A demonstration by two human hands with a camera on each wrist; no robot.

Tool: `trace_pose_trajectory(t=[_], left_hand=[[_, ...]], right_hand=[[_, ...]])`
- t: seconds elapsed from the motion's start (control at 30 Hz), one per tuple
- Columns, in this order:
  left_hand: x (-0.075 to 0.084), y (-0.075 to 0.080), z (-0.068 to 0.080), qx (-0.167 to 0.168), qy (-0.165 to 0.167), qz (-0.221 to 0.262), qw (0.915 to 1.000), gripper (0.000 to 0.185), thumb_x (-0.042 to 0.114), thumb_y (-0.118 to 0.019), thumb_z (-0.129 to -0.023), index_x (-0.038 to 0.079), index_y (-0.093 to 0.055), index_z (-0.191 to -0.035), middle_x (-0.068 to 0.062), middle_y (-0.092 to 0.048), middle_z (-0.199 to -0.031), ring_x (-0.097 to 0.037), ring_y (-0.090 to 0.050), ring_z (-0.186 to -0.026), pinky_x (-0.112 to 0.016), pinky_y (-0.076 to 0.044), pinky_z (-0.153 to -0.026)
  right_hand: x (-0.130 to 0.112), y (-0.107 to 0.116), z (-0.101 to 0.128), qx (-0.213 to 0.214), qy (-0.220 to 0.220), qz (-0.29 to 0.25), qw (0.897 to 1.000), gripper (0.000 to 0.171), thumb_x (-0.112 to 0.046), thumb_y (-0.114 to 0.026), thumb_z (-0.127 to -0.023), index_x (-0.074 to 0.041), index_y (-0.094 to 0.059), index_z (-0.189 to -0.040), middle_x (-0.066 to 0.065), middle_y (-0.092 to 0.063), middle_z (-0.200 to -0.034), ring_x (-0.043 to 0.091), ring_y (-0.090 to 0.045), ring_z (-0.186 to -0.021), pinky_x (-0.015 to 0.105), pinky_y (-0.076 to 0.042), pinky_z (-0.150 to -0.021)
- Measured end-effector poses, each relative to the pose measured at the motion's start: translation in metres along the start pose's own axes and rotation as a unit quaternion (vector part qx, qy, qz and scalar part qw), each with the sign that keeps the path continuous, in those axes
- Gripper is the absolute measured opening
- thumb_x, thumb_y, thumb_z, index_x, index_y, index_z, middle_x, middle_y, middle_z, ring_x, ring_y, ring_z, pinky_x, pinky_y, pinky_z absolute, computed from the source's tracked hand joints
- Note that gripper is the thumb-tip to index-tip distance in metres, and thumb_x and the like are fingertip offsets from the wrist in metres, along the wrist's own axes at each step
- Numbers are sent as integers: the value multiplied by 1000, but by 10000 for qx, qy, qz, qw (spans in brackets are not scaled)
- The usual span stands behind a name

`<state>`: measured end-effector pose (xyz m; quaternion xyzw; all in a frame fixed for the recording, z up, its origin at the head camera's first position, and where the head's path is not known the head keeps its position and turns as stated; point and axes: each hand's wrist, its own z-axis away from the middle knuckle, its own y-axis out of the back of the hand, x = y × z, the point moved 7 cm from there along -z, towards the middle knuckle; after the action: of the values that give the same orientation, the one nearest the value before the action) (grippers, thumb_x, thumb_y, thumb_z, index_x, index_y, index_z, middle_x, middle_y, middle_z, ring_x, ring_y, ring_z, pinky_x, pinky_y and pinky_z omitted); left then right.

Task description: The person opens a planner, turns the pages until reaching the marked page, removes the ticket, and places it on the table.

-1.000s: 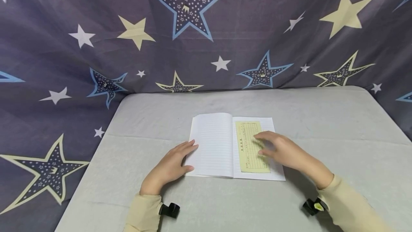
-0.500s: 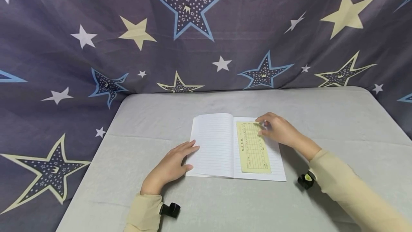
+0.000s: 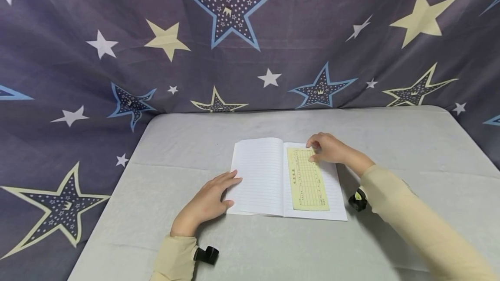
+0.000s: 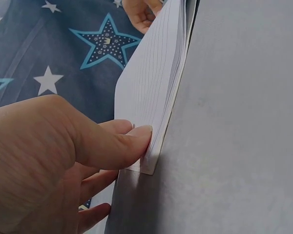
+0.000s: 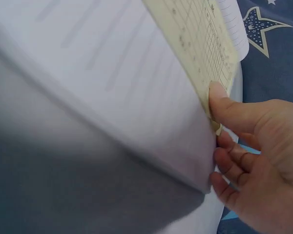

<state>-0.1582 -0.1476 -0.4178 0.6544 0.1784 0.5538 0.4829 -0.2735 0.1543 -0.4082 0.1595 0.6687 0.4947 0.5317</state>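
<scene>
An open notebook (image 3: 258,177) with lined white pages lies on the grey-covered table. On its right page is a yellow printed form slip (image 3: 307,183). My right hand (image 3: 330,148) is at the slip's upper right corner. In the right wrist view, the thumb lies on top of the slip (image 5: 198,46) and the curled fingers meet the corner from the other side, pinching it. My left hand (image 3: 207,200) rests with relaxed fingers at the notebook's left edge. Seen from the left wrist, its thumb (image 4: 136,144) touches the lower left page corner.
The table (image 3: 250,246) has a light grey cover. Behind it and at the left hangs a dark curtain (image 3: 242,77) printed with stars. Small black devices sit at both wrists, below beige sleeves (image 3: 414,211).
My right hand has moved from above the middle of the slip to its upper right corner, and the fingers have curled there. The left hand has stayed in place.
</scene>
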Motion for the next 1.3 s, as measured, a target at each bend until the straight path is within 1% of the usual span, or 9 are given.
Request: trace_pose_trajectory(t=[0.17, 0.27, 0.37, 0.5, 0.6, 0.73, 0.93, 1.17, 1.3], left_hand=[[0, 0, 1, 5, -61, 0, 10000, 53, 8, -69, -90, 8, -55, -142, -10, -39, -155, -35, -32, -144, -57, -26, -115], [0, 1, 1, 1, -112, 3, 9999, 52, 12, -69, -91, 8, -55, -142, -11, -40, -155, -35, -32, -143, -57, -27, -114], [1, 2, 1, 6, -116, -22, 9999, 54, 15, -72, -90, 8, -55, -141, -11, -41, -154, -35, -33, -143, -57, -27, -114], [1, 2, 1, 34, -104, -95, 9999, 57, 16, -76, -88, 7, -56, -141, -11, -41, -154, -35, -34, -142, -56, -28, -114], [1, 2, 1, 27, -67, -112, 9999, 59, 16, -77, -87, 7, -55, -141, -11, -41, -154, -35, -33, -143, -55, -27, -115], [0, 1, 0, 3, -23, -75, 10000, 60, 17, -77, -87, 8, -54, -142, -10, -39, -155, -34, -32, -144, -55, -26, -115], [0, 0, 0, -12, -14, -52, 10000, 60, 18, -76, -87, 9, -54, -142, -9, -39, -156, -34, -31, -144, -56, -26, -115], [0, 0, 0, -20, 35, -55, 10000, 60, 18, -76, -87, 9, -54, -143, -9, -38, -156, -34, -30, -144, -56, -25, -115], [-1, -1, 0, -8, 45, -74, 10000, 60, 18, -76, -88, 10, -54, -143, -8, -38, -156, -33, -30, -145, -56, -25, -116]], right_hand=[[-1, -4, -6, -379, -371, 230, 9983, 27, -8, -80, -82, 4, -65, -101, 10, -62, -92, 23, -51, -82, 42, -49, -81], [-3, -4, -6, -421, -444, 308, 9977, 25, -9, -80, -83, 2, -66, -101, 9, -63, -92, 22, -52, -83, 42, -49, -81], [-3, -3, -2, -401, -505, 209, 9977, 21, -10, -77, -86, -1, -65, -100, 7, -63, -89, 21, -51, -79, 40, -48, -77], [-3, -1, 4, -239, -455, -58, 9987, 15, -10, -72, -91, -3, -67, -103, 4, -65, -87, 17, -51, -70, 34, -45, -67], [-3, 4, 8, 61, -194, -219, 9996, 13, -9, -67, -94, -2, -69, -105, 4, -68, -89, 15, -52, -68, 31, -45, -64], [4, 16, 16, 451, 87, -366, 9983, 14, -8, -63, -98, 0, -71, -105, 6, -69, -90, 16, -56, -73, 34, -49, -68], [30, 41, 32, 701, -39, -326, 9970, 18, -9, -61, -99, 3, -70, -107, 9, -70, -92, 21, -62, -82, 41, -52, -76], [77, 69, 53, 668, -638, 7, 9957, 26, -18, -57, -102, 4, -68, -111, 9, -68, -91, 20, -53, -75, 38, -44, -68], [101, 81, 64, 551, -829, 301, 9946, 28, -17, -56, -102, 7, -65, -113, 10, -65, -89, 21, -49, -71, 38, -41, -65]])
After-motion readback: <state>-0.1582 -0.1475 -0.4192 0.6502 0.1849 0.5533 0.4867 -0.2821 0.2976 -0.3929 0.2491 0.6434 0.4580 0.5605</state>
